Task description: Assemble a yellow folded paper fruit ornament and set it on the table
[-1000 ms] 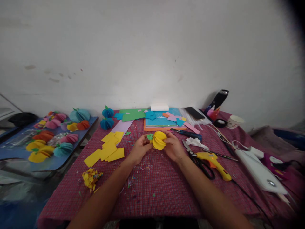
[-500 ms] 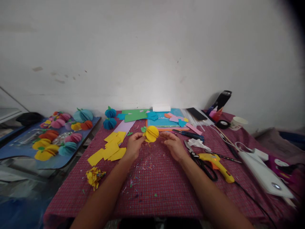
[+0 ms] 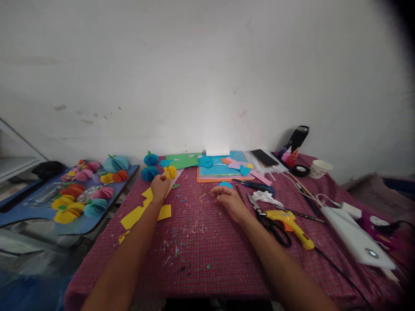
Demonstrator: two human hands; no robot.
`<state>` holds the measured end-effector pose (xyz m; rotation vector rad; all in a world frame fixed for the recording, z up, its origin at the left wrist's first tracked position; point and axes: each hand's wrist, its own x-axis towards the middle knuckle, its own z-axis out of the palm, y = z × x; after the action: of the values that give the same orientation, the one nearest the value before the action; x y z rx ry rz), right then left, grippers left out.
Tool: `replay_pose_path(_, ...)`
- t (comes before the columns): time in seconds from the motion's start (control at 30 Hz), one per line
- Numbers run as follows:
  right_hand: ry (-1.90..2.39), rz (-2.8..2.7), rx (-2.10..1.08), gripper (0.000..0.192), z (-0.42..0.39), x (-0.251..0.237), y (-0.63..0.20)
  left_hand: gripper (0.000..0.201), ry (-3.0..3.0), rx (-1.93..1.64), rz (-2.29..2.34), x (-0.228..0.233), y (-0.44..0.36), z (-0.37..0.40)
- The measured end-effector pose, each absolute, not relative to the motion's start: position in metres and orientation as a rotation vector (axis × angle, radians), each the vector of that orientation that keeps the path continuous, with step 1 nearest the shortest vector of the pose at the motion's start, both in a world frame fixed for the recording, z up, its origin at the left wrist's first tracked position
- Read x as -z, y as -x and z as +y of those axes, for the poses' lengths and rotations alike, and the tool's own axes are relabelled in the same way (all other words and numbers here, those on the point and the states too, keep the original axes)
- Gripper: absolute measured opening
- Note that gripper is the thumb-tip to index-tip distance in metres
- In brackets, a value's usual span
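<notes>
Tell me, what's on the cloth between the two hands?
Only tiny paper scraps on the tablecloth between left hand and right hand, head view.

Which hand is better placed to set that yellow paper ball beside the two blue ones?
Left. The left hand already holds the yellow paper ball near the blue paper balls; the right hand rests empty, farther away.

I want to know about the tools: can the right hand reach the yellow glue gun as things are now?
Probably yes. The right hand lies open on the cloth, holding nothing, and the glue gun lies just beside its wrist; only the scissors sit between.
</notes>
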<state>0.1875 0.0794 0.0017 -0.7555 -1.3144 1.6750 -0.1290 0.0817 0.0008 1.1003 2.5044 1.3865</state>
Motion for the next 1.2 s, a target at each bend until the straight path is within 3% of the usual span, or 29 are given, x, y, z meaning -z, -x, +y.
replay_pose_path(0.17,0.781,-1.313,-1.678,0.024,0.079,-0.005,-0.188,0.03,-1.156,-1.288,2.549,0.008,0.137,0.08)
replay_pose_path(0.43,0.79,-1.323,-1.691,0.023,0.079,-0.005,-0.188,0.036,-1.193,-1.258,2.535,0.01,0.138,0.078)
replay_pose_path(0.67,0.794,-1.31,-1.72,0.024,0.079,-0.003,-0.189,0.021,-1.247,-1.229,2.567,0.003,0.14,0.084)
replay_pose_path(1.2,0.809,-1.311,-1.74,0.024,0.078,-0.005,-0.188,0.022,-1.496,-1.291,2.34,0.016,0.072,0.095)
